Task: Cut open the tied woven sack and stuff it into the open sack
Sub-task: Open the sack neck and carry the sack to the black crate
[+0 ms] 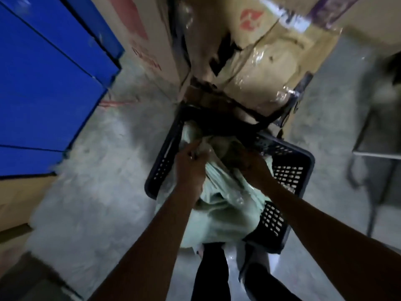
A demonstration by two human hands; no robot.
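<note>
A pale green woven sack lies in a dark perforated plastic basket on the floor, its lower part hanging over the basket's near edge. My left hand grips the bunched top of the sack on the left. My right hand grips the gathered fabric on the right, fingers curled into it. The sack's mouth between my hands is crumpled and dark inside. The picture is blurred, so I cannot tell a tie or a cutting tool.
Taped cardboard boxes are stacked right behind the basket. Blue panels stand at the left. A metal frame is at the right. Grey concrete floor surrounds the basket. My legs are below it.
</note>
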